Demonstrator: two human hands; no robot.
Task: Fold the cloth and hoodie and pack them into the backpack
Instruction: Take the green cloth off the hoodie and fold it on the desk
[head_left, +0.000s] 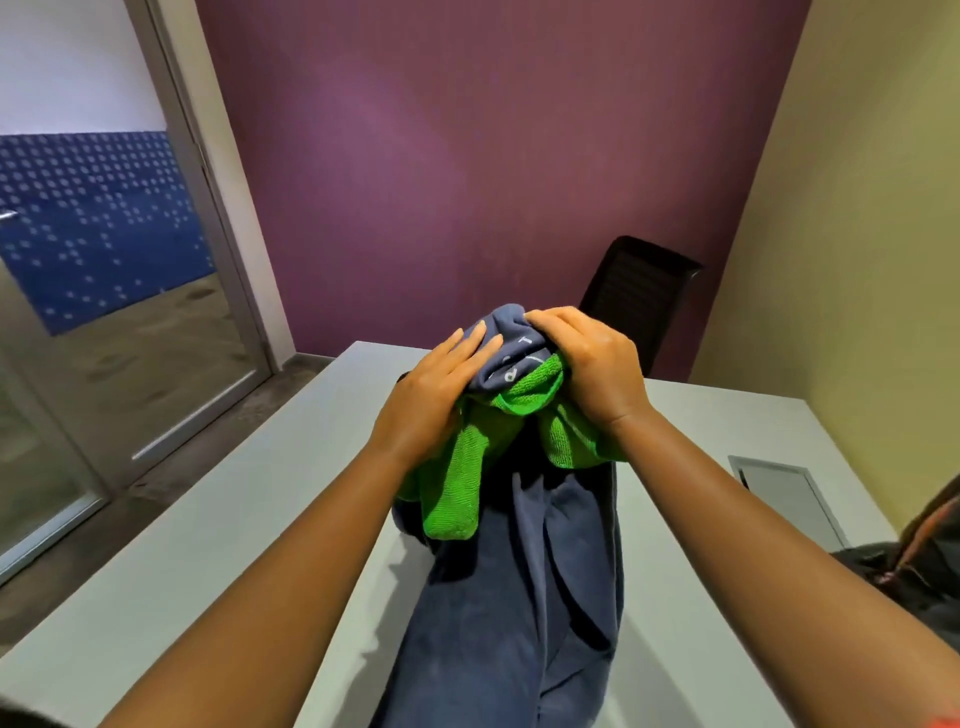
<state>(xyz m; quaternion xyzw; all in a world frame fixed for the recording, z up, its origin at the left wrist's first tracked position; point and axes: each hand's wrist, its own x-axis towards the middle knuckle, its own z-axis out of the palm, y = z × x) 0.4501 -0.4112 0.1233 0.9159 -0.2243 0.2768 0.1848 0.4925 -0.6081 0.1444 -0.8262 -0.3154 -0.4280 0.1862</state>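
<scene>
A blue-grey hoodie (524, 597) with white letters hangs in a long bunch from chest height down over the white table (218, 519). A bright green cloth (457, 488) is bunched together with its upper end and droops on both sides. My left hand (436, 384) presses flat against the left of the bundle, fingers spread on the hoodie. My right hand (587, 358) grips the top right of the bundle, fingers curled over hoodie and green cloth. A dark backpack (914, 561) with orange trim lies at the table's right edge, partly cut off.
A black mesh chair (639, 301) stands behind the table against the purple wall. A grey cable hatch (779, 493) is set into the table on the right. A glass door (104, 312) is at the left.
</scene>
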